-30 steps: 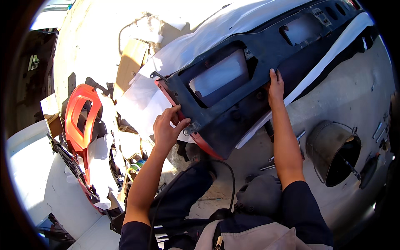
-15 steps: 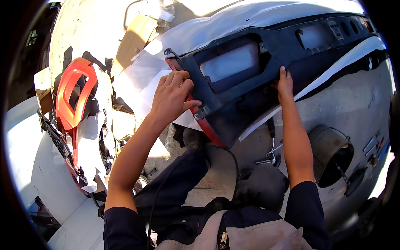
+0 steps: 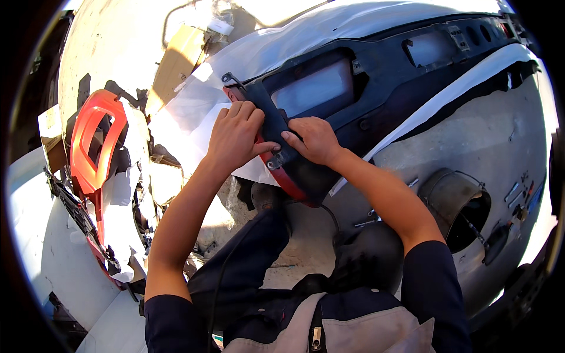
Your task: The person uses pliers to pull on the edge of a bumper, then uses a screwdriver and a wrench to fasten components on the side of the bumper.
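A long black panel (image 3: 379, 97) with a red outer edge, which looks like a car bumper seen from its inner side, lies across white sheeting ahead of me. My left hand (image 3: 234, 134) grips its left end, fingers over the red edge, thumb beside a small metal bracket (image 3: 274, 160). Close by, my right hand (image 3: 315, 140) has its fingers curled over the strip between that end and a rectangular opening (image 3: 315, 88), thumb pointing at the left hand. What lies under the right fingers is hidden. A black bracket (image 3: 231, 79) sticks out at the panel's upper left corner.
A red trim part (image 3: 94, 141) with a large opening stands among other parts at the left. Cardboard (image 3: 175, 65) lies beyond the white sheet (image 3: 235, 56). On the right floor are a dark hollow shell (image 3: 447, 194) and several hand tools (image 3: 518, 194). A cable crosses my leg.
My right hand has let go of the panel's near edge farther right and moved left, beside my left hand. My left hand keeps its grip. The view has shifted slightly.
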{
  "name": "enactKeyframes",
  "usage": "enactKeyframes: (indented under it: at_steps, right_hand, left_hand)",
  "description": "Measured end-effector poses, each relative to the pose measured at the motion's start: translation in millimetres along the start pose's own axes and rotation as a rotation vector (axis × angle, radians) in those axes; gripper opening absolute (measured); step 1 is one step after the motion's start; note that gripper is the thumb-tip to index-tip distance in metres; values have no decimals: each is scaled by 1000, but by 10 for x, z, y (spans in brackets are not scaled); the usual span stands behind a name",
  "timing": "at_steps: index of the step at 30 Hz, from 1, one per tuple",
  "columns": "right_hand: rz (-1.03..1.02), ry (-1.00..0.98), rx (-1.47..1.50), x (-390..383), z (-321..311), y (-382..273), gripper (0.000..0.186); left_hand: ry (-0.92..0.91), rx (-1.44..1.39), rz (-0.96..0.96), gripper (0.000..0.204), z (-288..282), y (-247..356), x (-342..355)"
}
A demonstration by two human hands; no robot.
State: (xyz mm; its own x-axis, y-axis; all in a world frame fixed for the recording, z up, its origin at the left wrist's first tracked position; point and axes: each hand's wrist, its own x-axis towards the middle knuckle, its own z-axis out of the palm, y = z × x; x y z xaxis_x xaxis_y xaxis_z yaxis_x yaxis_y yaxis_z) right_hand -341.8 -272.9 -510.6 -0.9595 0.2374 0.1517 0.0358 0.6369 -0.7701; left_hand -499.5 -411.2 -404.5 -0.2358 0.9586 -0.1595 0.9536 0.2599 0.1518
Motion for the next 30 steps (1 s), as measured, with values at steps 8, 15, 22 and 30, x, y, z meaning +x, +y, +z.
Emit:
enactKeyframes:
  at_steps: [8,15,22,30]
  right_hand:
    - [-106,-6,43,-119,127,164,37]
    - [-104,11,32,-147,123,185,37]
    - [-122,4,14,-164,134,239,35]
    - [-167,-52,25,-192,112,283,30]
  left_hand:
    - [76,-32,-27,57,62,-37,-65]
    - [126,-92,-22,46,114,12,-171]
    - [149,-45,39,32,108,-32,-153]
    - [56,-86,77,31,128,-156,-187]
